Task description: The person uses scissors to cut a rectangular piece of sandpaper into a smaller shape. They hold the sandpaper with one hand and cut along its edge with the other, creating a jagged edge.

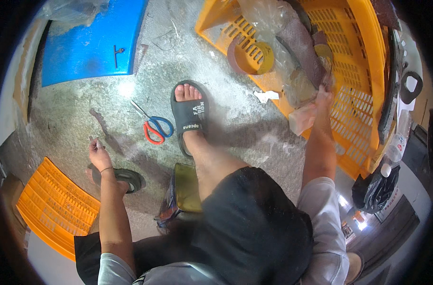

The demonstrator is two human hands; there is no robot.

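My right hand (pixel 323 99) reaches into a large yellow slotted plastic crate (pixel 352 61). Its fingers meet the lower end of a brown strip of sandpaper (pixel 299 50) lying among crumpled clear plastic (pixel 266 21); I cannot tell whether they grip it. A pale block (pixel 302 119) shows just below that hand. Left of the strip, a loop of sandpaper (pixel 233 54), brown outside and yellow inside, stands at the crate's edge. Low on the left, my left hand (pixel 99 156) is closed, fingertips together around something small that I cannot make out, above my sandalled foot.
Scissors (pixel 154 128) with red and blue handles lie on the concrete floor by my black sandal (pixel 190 111). A chuck key (pixel 116 56) rests on a blue sheet (pixel 93 47). An orange slotted crate (pixel 57 197), a tin can (pixel 188 187) and a plastic bottle (pixel 395 148) stand around me.
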